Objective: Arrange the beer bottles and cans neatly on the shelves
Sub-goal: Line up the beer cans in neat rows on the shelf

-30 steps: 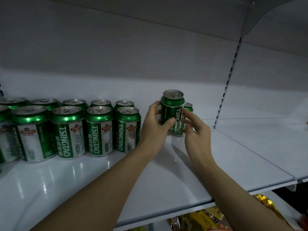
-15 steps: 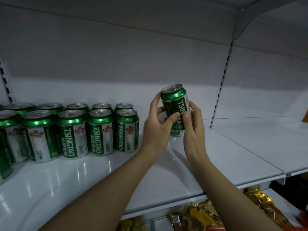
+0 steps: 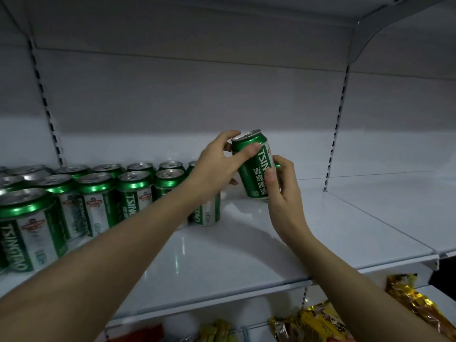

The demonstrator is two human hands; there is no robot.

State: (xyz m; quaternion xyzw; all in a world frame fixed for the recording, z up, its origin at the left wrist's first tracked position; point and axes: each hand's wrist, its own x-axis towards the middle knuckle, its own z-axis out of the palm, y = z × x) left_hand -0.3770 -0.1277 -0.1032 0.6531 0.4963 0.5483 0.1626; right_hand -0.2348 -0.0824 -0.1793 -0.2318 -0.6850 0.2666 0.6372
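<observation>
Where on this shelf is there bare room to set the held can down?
Bare shelf lies right of the can rows, under and in front of the held can, running to the right upright. The neighbouring shelf bay beyond is bare too. The left is crowded: cans stand two deep there.

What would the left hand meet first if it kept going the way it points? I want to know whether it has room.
The left hand points up and right and already grips the tilted can. Past the can, probably only the shelf's back wall, though depth is hard to judge.
</observation>
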